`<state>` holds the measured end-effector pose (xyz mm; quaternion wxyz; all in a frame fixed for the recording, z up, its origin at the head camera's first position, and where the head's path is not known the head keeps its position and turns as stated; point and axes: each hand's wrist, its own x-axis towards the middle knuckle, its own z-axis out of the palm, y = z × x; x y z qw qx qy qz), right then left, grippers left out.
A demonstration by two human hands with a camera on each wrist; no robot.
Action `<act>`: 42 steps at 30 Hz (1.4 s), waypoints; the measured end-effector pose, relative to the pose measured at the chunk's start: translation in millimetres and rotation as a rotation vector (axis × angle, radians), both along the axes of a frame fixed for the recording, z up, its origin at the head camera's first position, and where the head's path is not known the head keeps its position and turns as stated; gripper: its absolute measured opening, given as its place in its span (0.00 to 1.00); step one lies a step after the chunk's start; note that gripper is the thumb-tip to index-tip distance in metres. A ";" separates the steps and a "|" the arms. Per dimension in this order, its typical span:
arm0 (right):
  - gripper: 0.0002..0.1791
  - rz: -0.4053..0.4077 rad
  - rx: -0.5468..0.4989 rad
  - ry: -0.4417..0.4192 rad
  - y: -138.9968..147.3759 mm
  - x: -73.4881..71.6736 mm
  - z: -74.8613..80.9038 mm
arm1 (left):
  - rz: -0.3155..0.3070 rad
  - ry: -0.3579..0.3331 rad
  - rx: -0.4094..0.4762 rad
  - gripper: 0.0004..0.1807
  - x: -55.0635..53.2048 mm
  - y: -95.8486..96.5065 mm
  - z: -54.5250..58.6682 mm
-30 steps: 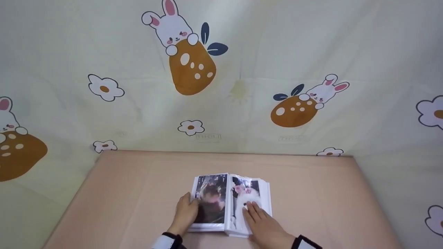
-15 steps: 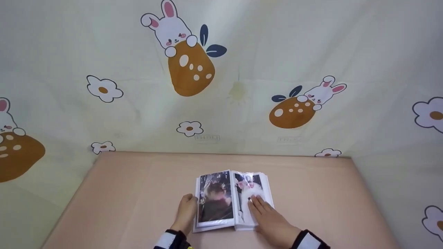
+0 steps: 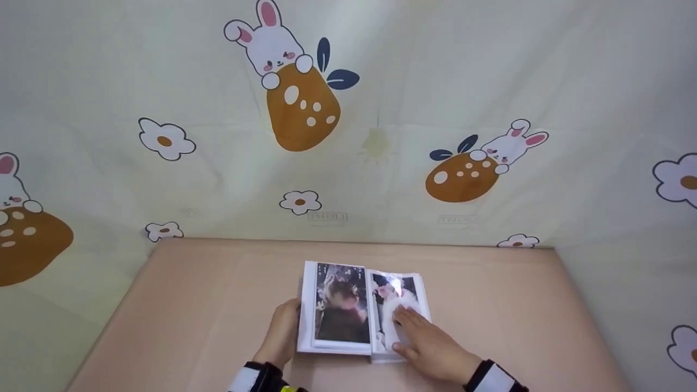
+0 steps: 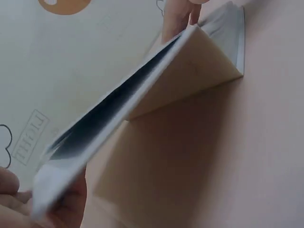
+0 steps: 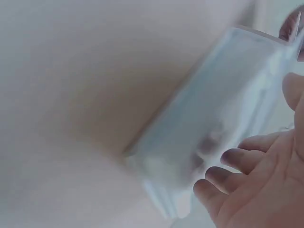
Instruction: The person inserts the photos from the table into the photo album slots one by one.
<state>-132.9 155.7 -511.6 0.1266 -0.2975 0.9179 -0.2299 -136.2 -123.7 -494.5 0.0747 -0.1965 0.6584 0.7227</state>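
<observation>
An open photo album lies in front of me, with a dark, blurred photo on its left page and a white fluffy animal photo on its right page. My left hand holds the left cover's outer edge. In the left wrist view, that cover is tilted up off the table, pinched between the thumb and fingers of the left hand. My right hand rests on the right page, fingers extended. The right wrist view shows its fingers spread along the thick page block.
The album is on a tan tabletop. Behind and at the sides hangs a pale cloth printed with rabbits and flowers. A dark wristband with a white patch is on each wrist.
The album's left half has risen and tilted up in my left hand. The album has shifted slightly away from me. My right hand has moved a little right, its thumb now apart from the fingers.
</observation>
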 end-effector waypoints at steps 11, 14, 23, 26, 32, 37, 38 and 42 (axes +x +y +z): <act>0.35 -0.025 -0.396 -0.174 -16.3 4.8 36.1 | -0.311 0.265 0.081 0.27 6.7 32.8 23.4; 0.33 -0.030 -0.456 -0.180 -18.9 5.5 40.3 | -0.354 0.304 0.017 0.27 6.4 44.8 17.2; 0.31 -0.047 -0.592 -0.193 -19.1 7.4 53.8 | -0.403 0.206 -0.227 0.28 7.4 70.8 -4.4; 0.31 -0.080 -0.623 -0.181 -16.3 5.4 54.7 | -0.416 0.182 -0.239 0.26 8.4 74.4 -11.6; 0.35 -0.161 -0.630 -0.172 -9.2 1.9 49.6 | -0.418 0.189 -0.285 0.21 11.0 76.5 -21.2; 0.39 -0.315 -0.565 -0.120 -3.0 0.7 42.3 | -0.437 0.201 -0.338 0.21 11.8 77.5 -23.2; 0.39 -0.342 -0.543 -0.110 -1.9 0.3 40.1 | -0.437 0.201 -0.347 0.21 12.1 77.6 -23.1; 0.39 -0.415 -0.479 -0.119 2.8 -1.5 29.8 | -0.430 0.193 -0.356 0.22 11.9 79.2 -23.6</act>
